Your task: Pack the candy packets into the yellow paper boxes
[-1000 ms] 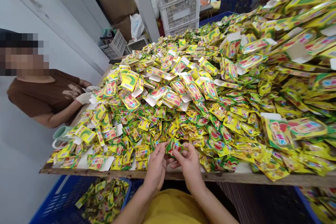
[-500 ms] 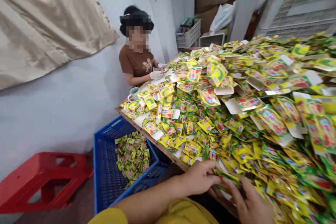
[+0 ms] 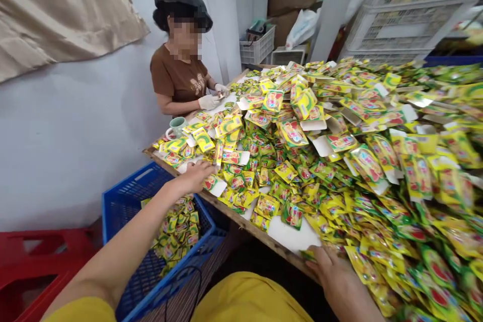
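Observation:
My left hand [image 3: 198, 176] reaches out over the table's edge with its fingers extended and nothing gripped. Its fingertips are at a small yellow box [image 3: 215, 184] with a white open flap, and I cannot tell whether they touch it. Low at the table's front edge, my right hand [image 3: 334, 269] has its fingers closed on a yellow-green sachet [image 3: 308, 254], mostly hidden by the hand. Between the hands lie loose sachets [image 3: 292, 215] printed with red fruit. More small boxes [image 3: 292, 133] with open flaps are heaped on top of the sachets.
A blue crate [image 3: 128, 186] with many filled packets stands below the table edge [image 3: 241, 219] at left. Beside it is a red stool [image 3: 41, 256]. Across the table a co-worker [image 3: 181, 75] in white gloves handles something small near a mug [image 3: 177, 127]. White crates [image 3: 396, 25] are stacked behind.
My hands were together at the front edge around a sachet. The left hand has moved away, forward and left, to the small box; the right stays low with the sachet. The view has shifted.

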